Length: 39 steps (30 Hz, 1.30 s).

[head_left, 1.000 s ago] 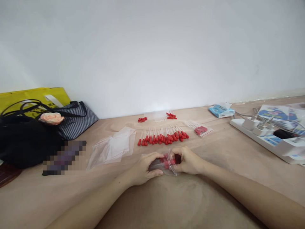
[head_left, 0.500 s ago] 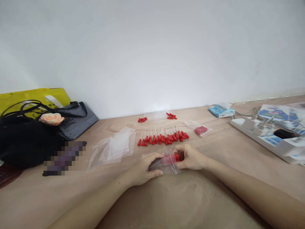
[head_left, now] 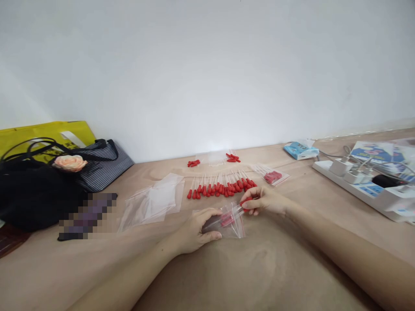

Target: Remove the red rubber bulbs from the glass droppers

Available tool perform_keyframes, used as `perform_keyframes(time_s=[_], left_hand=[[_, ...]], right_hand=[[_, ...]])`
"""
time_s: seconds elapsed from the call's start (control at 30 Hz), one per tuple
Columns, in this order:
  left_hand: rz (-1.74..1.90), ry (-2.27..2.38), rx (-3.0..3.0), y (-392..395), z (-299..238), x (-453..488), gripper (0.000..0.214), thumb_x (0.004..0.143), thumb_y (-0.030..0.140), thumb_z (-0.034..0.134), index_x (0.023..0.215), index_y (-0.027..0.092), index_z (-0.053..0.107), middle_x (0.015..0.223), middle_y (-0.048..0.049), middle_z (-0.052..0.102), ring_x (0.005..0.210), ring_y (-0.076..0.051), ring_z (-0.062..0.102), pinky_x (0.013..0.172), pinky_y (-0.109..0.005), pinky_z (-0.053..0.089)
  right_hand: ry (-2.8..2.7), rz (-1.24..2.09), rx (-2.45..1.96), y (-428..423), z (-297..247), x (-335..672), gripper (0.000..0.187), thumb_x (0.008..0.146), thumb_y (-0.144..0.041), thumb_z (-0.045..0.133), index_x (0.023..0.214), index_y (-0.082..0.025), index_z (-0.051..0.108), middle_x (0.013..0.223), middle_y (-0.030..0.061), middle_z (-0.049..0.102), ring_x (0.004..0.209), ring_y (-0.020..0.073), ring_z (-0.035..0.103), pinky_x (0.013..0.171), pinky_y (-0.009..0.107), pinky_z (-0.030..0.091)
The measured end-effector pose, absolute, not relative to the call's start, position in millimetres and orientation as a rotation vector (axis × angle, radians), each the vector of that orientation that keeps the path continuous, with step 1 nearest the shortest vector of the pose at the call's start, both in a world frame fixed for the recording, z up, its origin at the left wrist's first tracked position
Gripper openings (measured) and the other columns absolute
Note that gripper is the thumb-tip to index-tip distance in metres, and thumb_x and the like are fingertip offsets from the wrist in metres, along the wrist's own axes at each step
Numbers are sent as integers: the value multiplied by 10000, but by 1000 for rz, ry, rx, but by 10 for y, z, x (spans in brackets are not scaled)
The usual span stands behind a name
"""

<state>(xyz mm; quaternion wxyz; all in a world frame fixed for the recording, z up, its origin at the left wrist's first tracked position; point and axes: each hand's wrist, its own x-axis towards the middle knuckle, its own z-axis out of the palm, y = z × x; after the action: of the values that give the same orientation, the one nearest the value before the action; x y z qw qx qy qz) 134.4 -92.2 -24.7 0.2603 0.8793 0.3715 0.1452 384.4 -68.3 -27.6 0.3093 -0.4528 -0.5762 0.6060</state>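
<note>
My left hand (head_left: 202,229) grips a clear zip bag (head_left: 238,229) lying on the table, thumb and fingers closed around its left part. Inside the bag are several red-bulbed droppers, seen through the plastic. At the bag's mouth on the right, my right hand (head_left: 259,201) pinches the red bulb of a dropper (head_left: 245,204); its clear tube points left into the opening. Just beyond the hands runs a row of droppers (head_left: 223,188), red bulbs toward me, thin tubes pointing away. To the left lie flat clear zip bags (head_left: 158,201), overlapping.
A filled zip bag (head_left: 273,176) with red bulbs lies right of the row. More red-bulbed droppers (head_left: 233,158) lie near the wall. A blue tissue pack (head_left: 301,150) and a white power strip (head_left: 350,183) with plugs stand right; a striped bag (head_left: 103,166) and yellow bag (head_left: 48,129) stand left.
My right hand has shifted slightly right and up from the bag's mouth, and a dropper's tube now shows between its fingers and the bag. My left hand stays in place.
</note>
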Motion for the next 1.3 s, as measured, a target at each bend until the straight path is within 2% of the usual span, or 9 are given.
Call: perform_keyframes(time_s=[0.27,0.4,0.53,0.6,0.73,0.87,0.97,1.2,1.3], left_hand=[[479,948,2396,-912,-254,1313,448,726,413,584,1130,234,508,1215,-63,493,1113,-215,451,944,-372,354],[794,1127,2201,-898,-175,1457,287,772,411,522,905,186,640,983,-70,600,921,-190,545,846,-349,423],[763,1181,1397,-866,-50,1699,295,808,373,489,885,124,627,823,-78,656,639,-123,584,631,-261,481],[740,1104,1042,-853,-10,1785,249,807,324,508,825,102,622,787,-87,664,603,-106,594,606,-229,486],[760,1054,807,-867,-5,1838,136,755,209,586,682,98,615,666,-60,657,574,-93,598,561,-179,481],[738,1113,865,-843,-9,1751,83,710,169,617,679,92,614,627,-53,651,543,-97,595,528,-179,473],[679,1220,995,-663,57,1570,132,676,233,647,708,111,609,664,-42,658,547,-108,602,531,-206,477],[598,1621,1257,133,245,1118,273,545,337,725,635,139,561,598,1,628,542,-104,586,555,-205,466],[512,1700,1267,352,201,1096,296,508,352,740,615,145,557,576,0,622,540,-114,582,565,-218,472]], right_hand=[[-1453,1234,-1223,-493,71,4395,188,580,-282,710,669,-146,615,549,-13,584,468,61,500,449,183,410],[-1496,670,-1149,-633,50,4067,158,674,-303,640,743,-165,607,664,25,610,565,110,552,517,230,456],[-1901,2,-915,-883,-101,3602,115,773,-204,522,833,-165,611,712,43,583,627,120,546,562,241,461],[-2073,-263,-788,-983,-186,3454,176,814,-158,454,923,-131,590,758,73,583,646,126,542,551,236,460],[-2311,-632,-584,-1086,-282,3320,220,837,-103,370,897,-95,581,763,96,584,664,155,540,568,269,469],[-2357,-377,-628,-1106,-280,3302,243,820,-146,389,1021,-118,523,903,102,569,788,161,539,658,277,485],[-2281,-163,-715,-1082,-284,3367,312,794,-199,442,1098,-138,474,982,103,546,845,159,537,699,280,482],[-2132,138,-1021,-956,-378,3556,164,766,-210,488,911,-194,562,932,51,553,705,110,560,613,234,464],[-2102,207,-1073,-931,-403,3568,189,764,-205,488,941,-200,553,930,36,552,607,80,535,563,220,449]])
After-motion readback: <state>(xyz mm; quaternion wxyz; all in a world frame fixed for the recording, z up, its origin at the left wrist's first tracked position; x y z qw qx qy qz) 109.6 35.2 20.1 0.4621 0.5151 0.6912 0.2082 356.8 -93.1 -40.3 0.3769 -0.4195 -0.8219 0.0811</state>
